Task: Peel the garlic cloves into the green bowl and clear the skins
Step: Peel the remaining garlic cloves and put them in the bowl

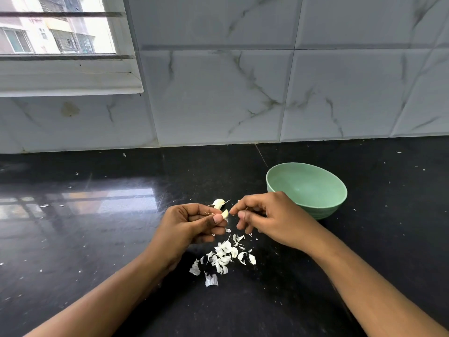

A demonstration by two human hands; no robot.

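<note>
My left hand [192, 224] pinches a pale garlic clove [225, 213] between thumb and fingers, above the black counter. Just behind it another garlic clove [218, 203] lies on the counter. My right hand [267, 215] is close to the right of the held clove, its thumb and forefinger pinched together at a thin bit of skin near the clove's tip. A pile of white garlic skins [224, 257] lies on the counter below both hands. The green bowl [308, 188] stands upright behind my right hand; the part of its inside that I see holds nothing.
The black stone counter [97, 227] is glossy and speckled with tiny skin flecks. A tiled wall [243, 93] rises along its back edge, with a window [60, 45] at the upper left.
</note>
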